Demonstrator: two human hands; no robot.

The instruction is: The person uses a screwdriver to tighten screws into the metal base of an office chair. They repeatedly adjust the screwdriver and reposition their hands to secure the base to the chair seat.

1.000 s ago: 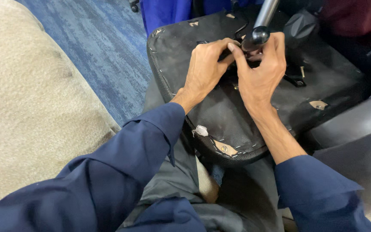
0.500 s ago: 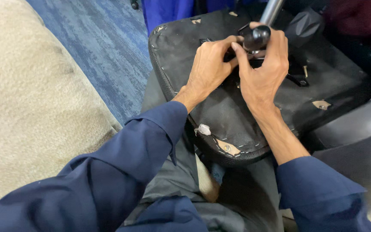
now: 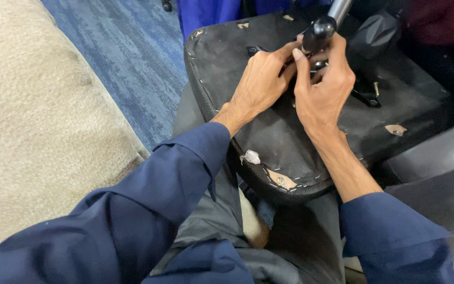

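Chair-seat underside (image 3: 269, 131), black and fabric-covered, lies across the person's lap with both hands at its middle. The left hand (image 3: 261, 87) rests on the fabric, its fingers bent and pressed against small metal fittings (image 3: 316, 66) just beyond the fingertips. The right hand (image 3: 321, 92) touches it, fingers curled about the same fittings; what they pinch is hidden. A black-tipped metal column (image 3: 324, 23) rises just past both sets of fingertips. A loose screw (image 3: 377, 88) stands right of the right fingers. Below the wrists the seat's stapled edge (image 3: 282, 181) curves, with torn patches. Left of the fingers there is open blue carpet (image 3: 127, 63), then a beige surface (image 3: 32, 137) farther off.
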